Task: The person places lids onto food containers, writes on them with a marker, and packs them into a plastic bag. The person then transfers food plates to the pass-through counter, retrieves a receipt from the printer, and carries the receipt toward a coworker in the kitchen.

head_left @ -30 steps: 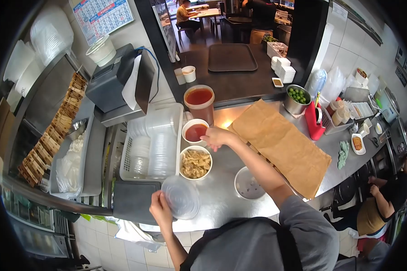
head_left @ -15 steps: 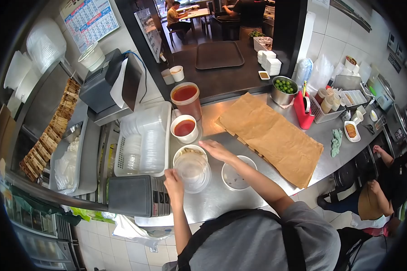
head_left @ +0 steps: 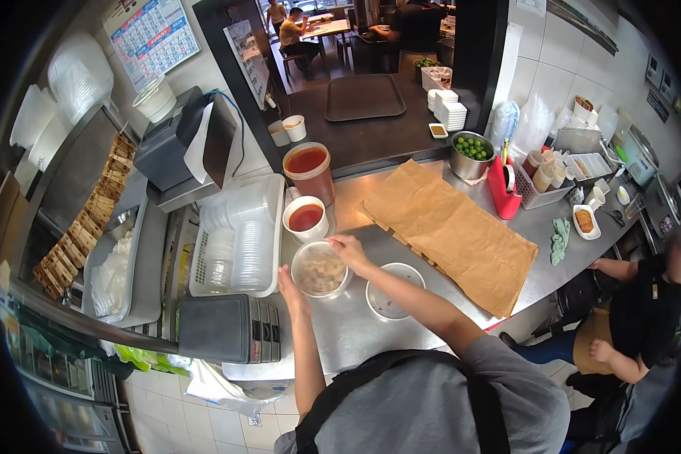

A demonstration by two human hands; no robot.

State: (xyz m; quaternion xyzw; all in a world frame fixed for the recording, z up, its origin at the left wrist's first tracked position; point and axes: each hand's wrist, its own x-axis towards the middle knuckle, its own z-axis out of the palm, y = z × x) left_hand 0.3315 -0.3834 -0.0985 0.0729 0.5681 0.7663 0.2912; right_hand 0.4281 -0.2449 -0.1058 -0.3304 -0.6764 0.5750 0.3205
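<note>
Two bare hands flank a round clear plastic lid (head_left: 319, 261), which lies over a white food bowl (head_left: 342, 290) on the stainless-steel bench (head_left: 348, 333). The left hand (head_left: 294, 293) has its grip at the food bowl's left side; the right hand (head_left: 348, 253) has its grip, fingers bent, at the far right edge — whether either is closed on anything, I cannot tell. Just beyond the food bowl stands a cup of red liquid (head_left: 306, 218), with a taller red-filled tub (head_left: 310, 175) behind. Left of the food bowl sits a white basket (head_left: 277, 246) of plastic containers; right of it, another white bowl (head_left: 380, 304) — then flat brown paper bags (head_left: 450, 234).
</note>
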